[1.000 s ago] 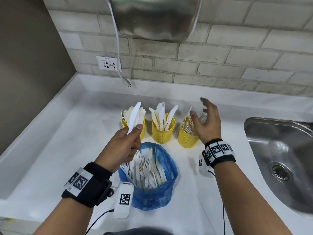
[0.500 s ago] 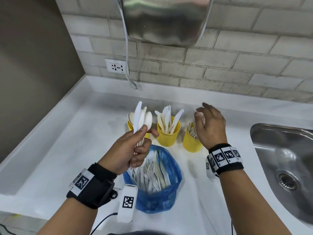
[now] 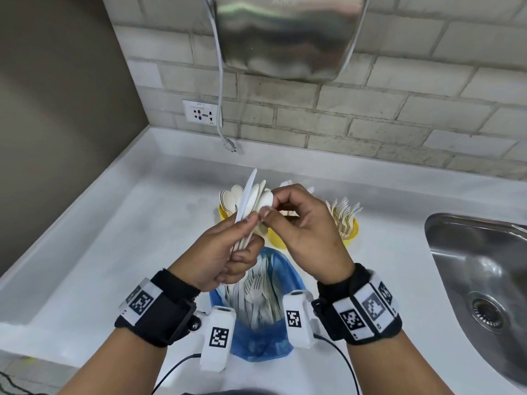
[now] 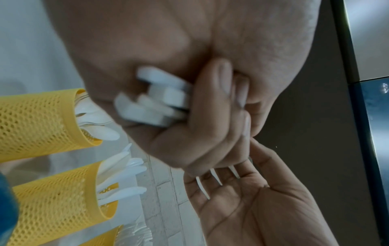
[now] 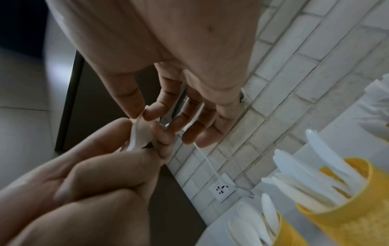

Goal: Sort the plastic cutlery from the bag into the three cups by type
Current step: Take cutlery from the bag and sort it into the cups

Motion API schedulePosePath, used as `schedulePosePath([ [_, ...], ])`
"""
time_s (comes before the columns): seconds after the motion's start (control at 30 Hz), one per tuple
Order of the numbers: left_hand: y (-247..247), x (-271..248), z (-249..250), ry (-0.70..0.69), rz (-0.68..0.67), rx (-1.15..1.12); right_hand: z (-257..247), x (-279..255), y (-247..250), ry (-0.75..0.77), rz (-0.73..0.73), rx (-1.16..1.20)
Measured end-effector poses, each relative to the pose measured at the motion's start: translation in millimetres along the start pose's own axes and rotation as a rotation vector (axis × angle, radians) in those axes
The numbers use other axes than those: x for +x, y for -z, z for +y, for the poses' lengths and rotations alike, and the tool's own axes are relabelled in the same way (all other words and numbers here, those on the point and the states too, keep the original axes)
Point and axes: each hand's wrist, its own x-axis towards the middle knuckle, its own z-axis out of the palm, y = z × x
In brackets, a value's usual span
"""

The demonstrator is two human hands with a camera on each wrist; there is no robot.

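My left hand (image 3: 242, 235) grips a bundle of white cutlery (image 3: 249, 201), one knife and a few spoons, upright above the blue bag (image 3: 273, 343). The handle ends (image 4: 160, 99) stick out below the curled fingers. My right hand (image 3: 271, 213) pinches the bowl of a spoon (image 5: 139, 131) in that bundle between thumb and forefinger. Behind the hands stand three yellow mesh cups: the left spoon cup (image 3: 224, 215), the middle knife cup (image 3: 278, 242), mostly hidden, and the right fork cup (image 3: 350, 233). The bag holds several more forks and other pieces.
A steel sink (image 3: 484, 280) is sunk into the white counter (image 3: 128, 238) at the right. A brick wall with a socket (image 3: 199, 114), a hanging cable (image 3: 219, 104) and a metal dryer (image 3: 285, 35) rises behind. A dark wall closes the left side.
My right hand has left the fork cup and moved left to the bundle, where it now pinches a spoon. My left hand still holds the bundle upright over the bag.
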Motion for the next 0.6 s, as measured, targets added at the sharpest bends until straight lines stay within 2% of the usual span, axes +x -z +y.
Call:
schedulePosePath([
  [0.23, 14.6, -0.2, -7.1, -0.004, 0.049, -0.086, -7.3, -0.7, -5.7, -0.075, 0.059, 0.266],
  [0.43, 23.0, 0.6, -10.1, 0.001, 0.019, -0.141, -24.8, 5.2, 7.1, -0.062, 0.291, 0.701],
  [0.53, 26.2, 0.3, -10.7, 0.039, -0.023, -0.217, -32.4, 7.4, 18.1, -0.090, 0.358, 0.755],
  [0.6, 29.2, 0.9, -12.3, 0.073, -0.060, -0.284, -33.1, 8.2, 19.8, -0.133, 0.368, 0.703],
])
